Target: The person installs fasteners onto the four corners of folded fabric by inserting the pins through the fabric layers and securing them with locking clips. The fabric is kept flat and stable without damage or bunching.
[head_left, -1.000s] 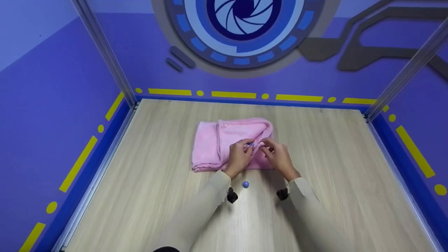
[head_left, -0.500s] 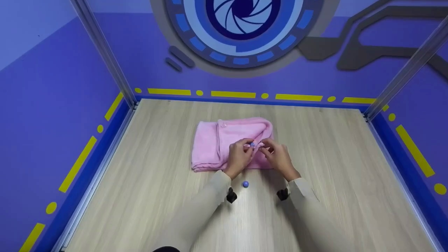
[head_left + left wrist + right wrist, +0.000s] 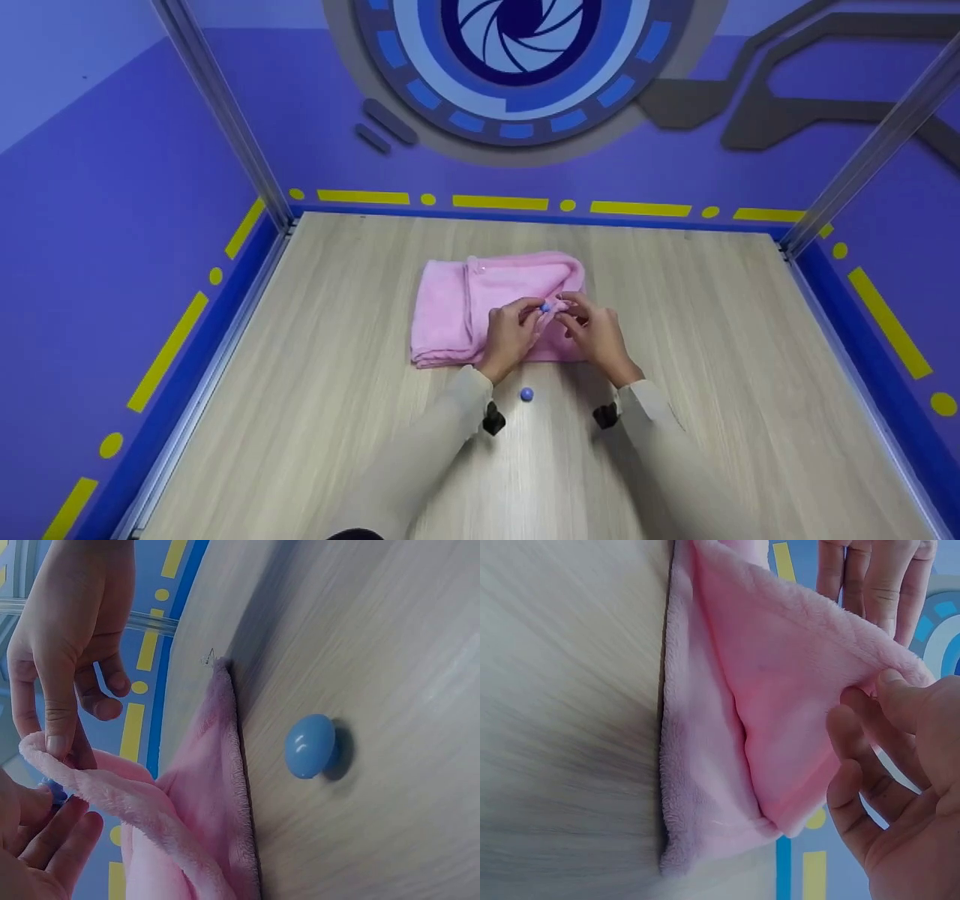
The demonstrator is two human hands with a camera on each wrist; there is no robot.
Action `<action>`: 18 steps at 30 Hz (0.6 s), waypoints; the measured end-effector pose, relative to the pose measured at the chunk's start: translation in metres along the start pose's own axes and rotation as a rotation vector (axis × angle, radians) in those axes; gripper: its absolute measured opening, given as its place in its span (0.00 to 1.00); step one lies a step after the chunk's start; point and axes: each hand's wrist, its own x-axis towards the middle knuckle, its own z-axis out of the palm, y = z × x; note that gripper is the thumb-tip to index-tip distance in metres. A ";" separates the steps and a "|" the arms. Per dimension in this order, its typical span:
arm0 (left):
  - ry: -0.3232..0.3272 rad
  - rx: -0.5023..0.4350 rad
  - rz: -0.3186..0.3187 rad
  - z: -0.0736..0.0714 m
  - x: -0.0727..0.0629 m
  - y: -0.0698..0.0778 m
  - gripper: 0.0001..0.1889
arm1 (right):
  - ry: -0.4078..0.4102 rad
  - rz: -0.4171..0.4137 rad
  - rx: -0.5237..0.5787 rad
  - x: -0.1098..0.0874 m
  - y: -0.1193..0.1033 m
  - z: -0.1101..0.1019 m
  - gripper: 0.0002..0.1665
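A folded pink plush cloth (image 3: 442, 307) lies on the wooden table, its near right corner lifted between two hands. My left hand (image 3: 508, 341) pinches a small blue piece (image 3: 545, 307) against the lifted edge; in the left wrist view fingers partly cover that blue piece (image 3: 56, 793). Thumb and index finger of my right hand (image 3: 598, 336) pinch the raised edge of the cloth, and the right wrist view shows the cloth (image 3: 795, 667) slanting up to those fingertips. Nearer the body, between the forearms, rests a glossy blue dome-shaped piece (image 3: 311, 746).
Pale wood tabletop (image 3: 712, 337) spreads on both sides of the cloth. Blue-purple panels (image 3: 135, 247) with yellow dashes enclose the back and sides, with metal posts (image 3: 232, 120) at the corners. Black wrist mounts (image 3: 493, 418) hang below the sleeves.
The blue piece at the left fingertips has shifted slightly right and shows more clearly. My left hand has eased a little left; the cloth and loose blue piece stay put.
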 end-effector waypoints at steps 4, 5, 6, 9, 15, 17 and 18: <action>-0.003 0.027 0.027 -0.001 0.000 0.000 0.07 | -0.006 -0.011 -0.010 0.000 -0.001 0.000 0.18; -0.004 0.033 0.031 -0.001 0.000 0.000 0.07 | -0.008 -0.011 -0.012 0.000 -0.001 0.000 0.18; -0.005 0.038 0.034 -0.001 0.000 -0.001 0.07 | -0.012 -0.009 -0.015 0.000 -0.002 0.000 0.18; -0.015 0.039 0.028 -0.001 -0.001 -0.001 0.07 | -0.020 0.006 -0.023 0.000 -0.002 0.000 0.19; -0.037 0.036 0.009 -0.001 -0.001 0.000 0.07 | -0.024 0.015 -0.023 0.000 -0.003 0.000 0.18; -0.044 0.029 0.006 -0.001 -0.001 0.000 0.07 | -0.025 0.009 -0.016 0.000 -0.002 0.000 0.17; -0.048 0.023 0.005 -0.002 -0.001 0.000 0.07 | -0.027 0.008 -0.013 0.000 -0.002 0.001 0.16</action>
